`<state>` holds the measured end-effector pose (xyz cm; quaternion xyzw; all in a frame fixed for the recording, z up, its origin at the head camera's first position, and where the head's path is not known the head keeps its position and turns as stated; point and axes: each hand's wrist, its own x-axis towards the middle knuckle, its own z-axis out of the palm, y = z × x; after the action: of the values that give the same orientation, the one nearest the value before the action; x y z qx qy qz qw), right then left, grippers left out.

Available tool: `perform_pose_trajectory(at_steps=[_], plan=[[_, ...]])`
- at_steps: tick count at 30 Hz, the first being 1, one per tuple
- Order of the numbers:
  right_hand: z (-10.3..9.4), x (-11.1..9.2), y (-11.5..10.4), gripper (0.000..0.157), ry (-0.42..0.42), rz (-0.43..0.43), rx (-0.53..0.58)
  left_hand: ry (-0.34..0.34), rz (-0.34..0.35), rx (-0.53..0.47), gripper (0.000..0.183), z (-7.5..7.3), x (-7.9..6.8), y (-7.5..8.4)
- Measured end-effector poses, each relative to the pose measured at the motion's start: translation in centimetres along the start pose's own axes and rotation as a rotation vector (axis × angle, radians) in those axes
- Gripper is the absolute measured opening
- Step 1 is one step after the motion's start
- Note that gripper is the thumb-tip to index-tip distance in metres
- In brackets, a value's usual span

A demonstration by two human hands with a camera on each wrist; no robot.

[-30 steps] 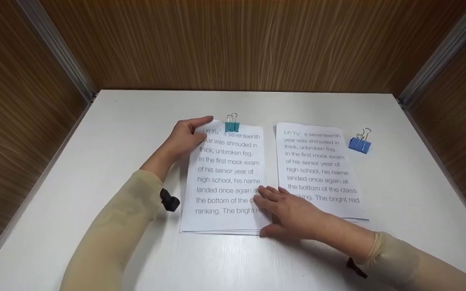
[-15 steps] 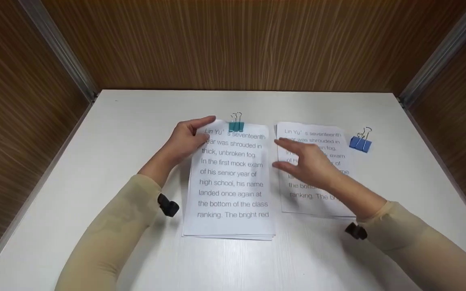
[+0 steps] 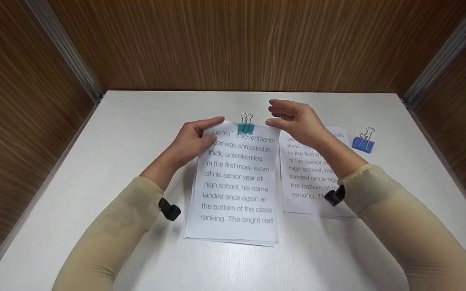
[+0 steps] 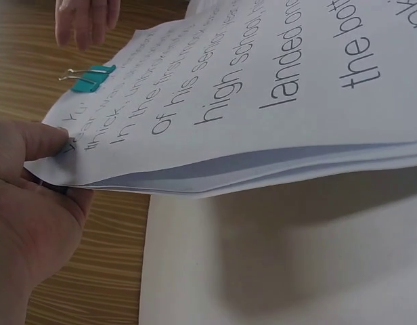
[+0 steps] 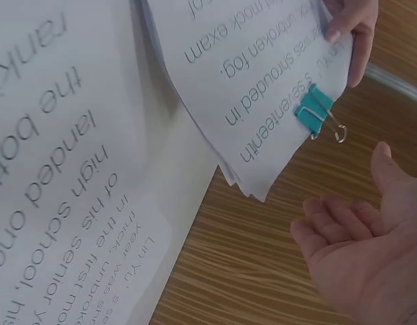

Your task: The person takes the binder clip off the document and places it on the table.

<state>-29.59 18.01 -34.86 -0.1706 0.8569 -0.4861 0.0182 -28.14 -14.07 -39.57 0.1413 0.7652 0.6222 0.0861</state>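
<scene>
My left hand pinches the upper left corner of a stack of printed sheets, thumb on top and fingers beneath. In the left wrist view the stack is raised at that corner, with gaps between its sheets along the side. A teal binder clip grips the top edge, both wire handles pointing away from the text. My right hand is in the air beyond the stack's upper right corner, holding nothing. Its thumb and fingers are apart, as the right wrist view shows the hand palm up near the clip.
A second stack of printed sheets lies to the right, partly under my right arm. Beside it on the white table stands a blue binder clip. Wood-grain panels enclose the table at the back and sides.
My right hand has left the lower right of the clipped stack and moved up beyond its top edge. The left hand keeps its pinch, and the stack has shifted slightly right.
</scene>
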Motion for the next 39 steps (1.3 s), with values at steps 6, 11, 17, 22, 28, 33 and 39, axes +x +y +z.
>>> perform_pose_trajectory(at_steps=[6, 11, 17, 22, 28, 33, 39], plan=[[0.0, 1.9, 0.5, 0.062, -0.05, -0.002, 0.065, -0.019, 0.021, -0.03, 0.052, 0.0, -0.1, 0.2], [0.1, 2.6, 0.7, 0.059, -0.092, -0.005, 0.114, -0.032, 0.02, -0.037, 0.052, 0.0, -0.3, 0.1], [0.3, 3.0, 0.7, 0.057, -0.155, -0.004, 0.138, -0.076, 0.041, -0.08, 0.051, 0.2, -0.4, 0.1], [0.4, 3.1, 0.6, 0.058, -0.206, 0.002, 0.14, -0.075, 0.025, -0.072, 0.05, 0.4, -0.4, 0.3], [0.7, 3.3, 0.2, 0.057, -0.274, 0.023, 0.118, -0.077, 0.016, -0.074, 0.05, 0.4, -0.5, 0.5], [0.7, 3.2, -0.5, 0.052, -0.281, 0.023, 0.125, -0.083, 0.035, -0.077, 0.05, 0.4, -0.6, 0.7], [1.0, 3.2, -0.5, 0.049, -0.293, 0.027, 0.151, -0.084, 0.037, -0.078, 0.051, 0.3, -0.8, 0.7]])
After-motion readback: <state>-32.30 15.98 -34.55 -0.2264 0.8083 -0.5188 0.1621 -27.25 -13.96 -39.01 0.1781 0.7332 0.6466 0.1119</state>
